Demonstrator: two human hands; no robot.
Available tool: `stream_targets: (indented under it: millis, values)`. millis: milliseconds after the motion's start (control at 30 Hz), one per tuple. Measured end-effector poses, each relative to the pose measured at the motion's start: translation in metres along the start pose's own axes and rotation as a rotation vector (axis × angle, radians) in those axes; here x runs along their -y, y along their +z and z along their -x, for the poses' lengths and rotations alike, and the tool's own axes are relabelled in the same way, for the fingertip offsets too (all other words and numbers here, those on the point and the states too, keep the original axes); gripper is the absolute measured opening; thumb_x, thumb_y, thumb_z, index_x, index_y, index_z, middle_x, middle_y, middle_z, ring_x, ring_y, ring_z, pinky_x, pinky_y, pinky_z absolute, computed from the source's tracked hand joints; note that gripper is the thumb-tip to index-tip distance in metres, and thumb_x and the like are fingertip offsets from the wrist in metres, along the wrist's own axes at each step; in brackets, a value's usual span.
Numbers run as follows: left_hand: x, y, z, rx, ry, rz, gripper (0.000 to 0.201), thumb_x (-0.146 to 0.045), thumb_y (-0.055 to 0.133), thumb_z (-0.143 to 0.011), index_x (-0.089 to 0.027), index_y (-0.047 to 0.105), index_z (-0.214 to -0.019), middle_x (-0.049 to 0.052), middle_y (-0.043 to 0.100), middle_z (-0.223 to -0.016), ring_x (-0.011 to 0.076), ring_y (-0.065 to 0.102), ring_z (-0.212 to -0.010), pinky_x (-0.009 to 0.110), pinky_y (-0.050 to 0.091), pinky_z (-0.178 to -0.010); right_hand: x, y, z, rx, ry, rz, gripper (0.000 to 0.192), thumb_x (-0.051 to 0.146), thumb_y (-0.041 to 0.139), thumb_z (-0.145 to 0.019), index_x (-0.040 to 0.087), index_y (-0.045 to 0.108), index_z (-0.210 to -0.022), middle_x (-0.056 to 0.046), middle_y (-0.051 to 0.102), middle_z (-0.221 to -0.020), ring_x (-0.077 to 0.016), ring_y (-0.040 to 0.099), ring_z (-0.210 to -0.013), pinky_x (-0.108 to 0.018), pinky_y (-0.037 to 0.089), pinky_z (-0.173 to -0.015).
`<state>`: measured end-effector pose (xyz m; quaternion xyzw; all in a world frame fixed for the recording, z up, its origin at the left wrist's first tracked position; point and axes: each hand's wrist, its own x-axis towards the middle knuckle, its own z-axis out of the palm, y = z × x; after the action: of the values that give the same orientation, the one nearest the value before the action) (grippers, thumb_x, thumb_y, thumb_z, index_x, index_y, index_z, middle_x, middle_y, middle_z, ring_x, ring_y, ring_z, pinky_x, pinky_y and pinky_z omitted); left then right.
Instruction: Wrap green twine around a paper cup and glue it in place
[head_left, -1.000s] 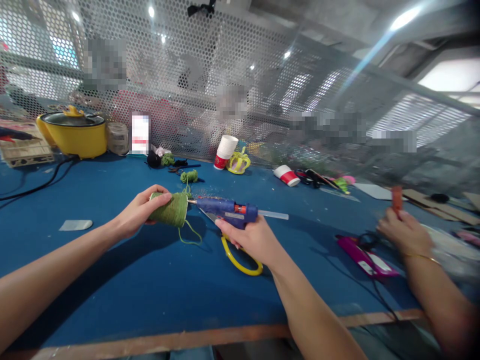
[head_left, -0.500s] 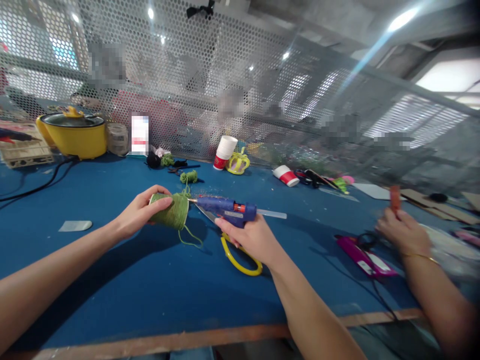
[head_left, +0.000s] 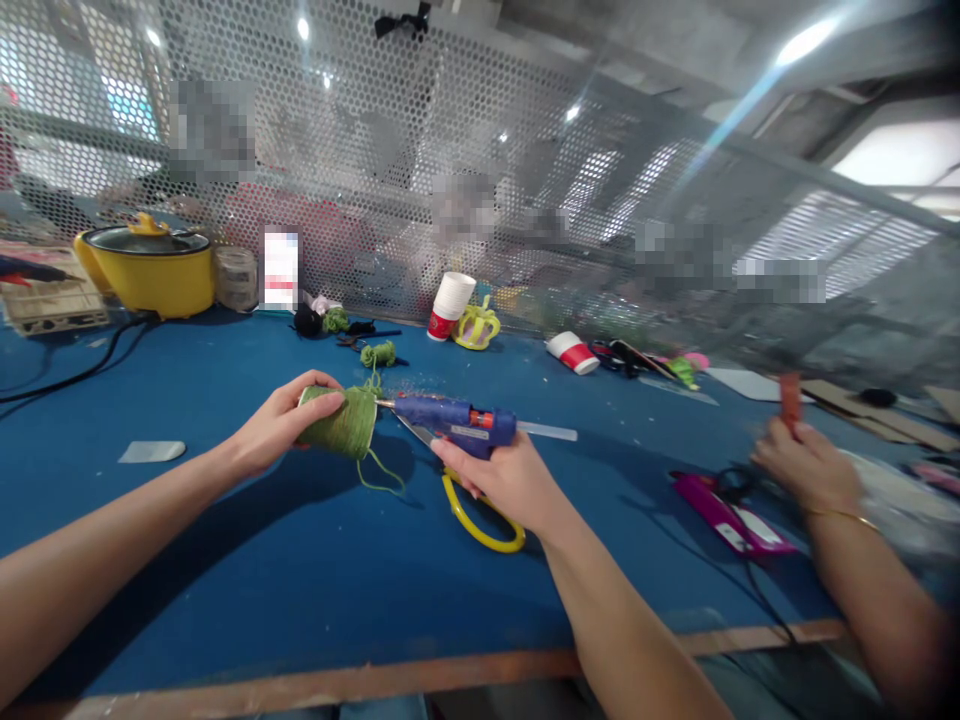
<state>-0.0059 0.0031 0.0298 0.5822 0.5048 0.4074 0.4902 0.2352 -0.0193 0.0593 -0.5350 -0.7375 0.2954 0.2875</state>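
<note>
My left hand (head_left: pixel 281 425) is closed around a cup wrapped in green yarn (head_left: pixel 341 428), tilted on its side above the table. A loose yarn tail (head_left: pixel 386 478) hangs from its rim, and another strand runs up to a small yarn bundle (head_left: pixel 378 354). In my right hand (head_left: pixel 506 475) is a blue hot glue gun (head_left: pixel 457 420), a clear glue stick poking out of its back. Its nozzle points left and sits at the cup's edge, perhaps touching. Scissors with yellow handles (head_left: pixel 487 530) lie below the gun, partly hidden by my right hand.
A co-worker's hand (head_left: pixel 810 470) at right holds an orange-brown object (head_left: pixel 790 400) near a purple device (head_left: pixel 735 515) with a cord. Behind stand a yellow pot (head_left: pixel 154 275), paper cups (head_left: pixel 450 305) and a yellow crown-like piece (head_left: pixel 477 326). A mesh screen (head_left: pixel 360 200) closes the back.
The glue gun has shifted very slightly to the right. Otherwise my hands, the cup and the scissors look the same.
</note>
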Motion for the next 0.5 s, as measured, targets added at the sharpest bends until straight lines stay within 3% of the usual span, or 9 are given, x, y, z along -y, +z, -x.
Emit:
stream_targets:
  millis: [500]
  values:
    - [0.0007, 0.0021, -0.0027, -0.018, -0.051, 0.1, 0.031, -0.05, 0.052, -0.072, -0.022, 0.052, -0.087, -0.004, 0.046, -0.066, 0.0109, 0.041, -0.054, 0.018, 0.032, -0.044, 0.0031, -0.0019, 0.004, 0.007, 0.028, 0.027, 0.023, 0.037, 0.056, -0.076, 0.018, 0.056, -0.064, 0.003, 0.049, -0.043, -0.0105, 0.045, -0.04, -0.024, 0.04, -0.043]
